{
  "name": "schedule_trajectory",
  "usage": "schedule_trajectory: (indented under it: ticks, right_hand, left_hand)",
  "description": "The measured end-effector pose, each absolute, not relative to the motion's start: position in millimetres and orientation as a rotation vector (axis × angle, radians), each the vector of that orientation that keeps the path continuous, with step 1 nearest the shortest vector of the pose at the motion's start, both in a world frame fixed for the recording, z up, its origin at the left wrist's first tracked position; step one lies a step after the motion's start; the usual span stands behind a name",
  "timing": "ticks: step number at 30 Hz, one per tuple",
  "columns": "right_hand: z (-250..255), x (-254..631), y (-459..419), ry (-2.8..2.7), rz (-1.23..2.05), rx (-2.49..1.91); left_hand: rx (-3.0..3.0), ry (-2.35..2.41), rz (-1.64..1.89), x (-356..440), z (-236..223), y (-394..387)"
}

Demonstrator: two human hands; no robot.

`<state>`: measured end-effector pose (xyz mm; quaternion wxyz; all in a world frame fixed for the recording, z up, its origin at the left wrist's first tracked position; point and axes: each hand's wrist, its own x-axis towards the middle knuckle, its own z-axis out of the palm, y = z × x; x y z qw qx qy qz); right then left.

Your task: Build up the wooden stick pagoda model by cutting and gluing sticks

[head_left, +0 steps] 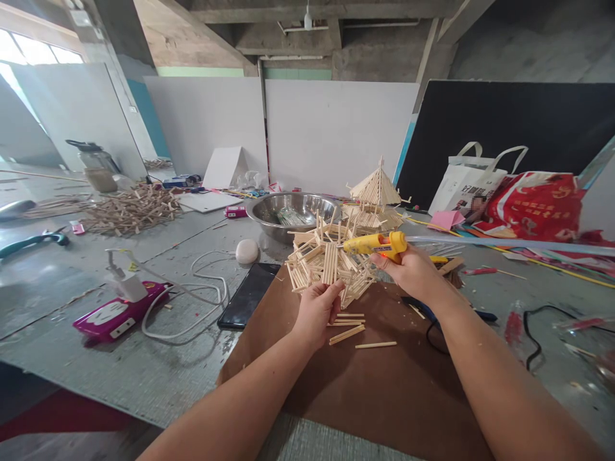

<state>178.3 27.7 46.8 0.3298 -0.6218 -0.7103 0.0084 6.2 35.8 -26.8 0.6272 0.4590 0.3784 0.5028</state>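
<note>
My left hand [318, 310] is closed, pinching the lower end of a small panel of wooden sticks [331, 262] held upright. In my right hand [414, 272] is a yellow hot glue gun [375, 244], with a long clear glue stick [504, 242] running out of its back to the right. The gun's nozzle points left, close by the panel's upper part; I cannot tell if it touches. Just behind is a pile of pale wooden sticks [302, 259]. Several loose sticks [346, 333] lie on the brown board [384, 384] beneath my hands.
A steel bowl [262, 214] and a stick-built pagoda roof [377, 189] stand behind the pile. To the left are a black phone [250, 298], a purple power strip [108, 317] with a white cable, and a heap of sticks [129, 211]. Bags [533, 205] sit at the right.
</note>
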Motion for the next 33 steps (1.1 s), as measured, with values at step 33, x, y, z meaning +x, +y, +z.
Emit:
schedule_trajectory:
  ticks: [33]
  right_hand:
    - [45.9, 177.3, 27.2, -1.856, 0.022, -1.641]
  left_hand:
    - [0.698, 0.678, 1.102, 4.8, -15.5, 27.6]
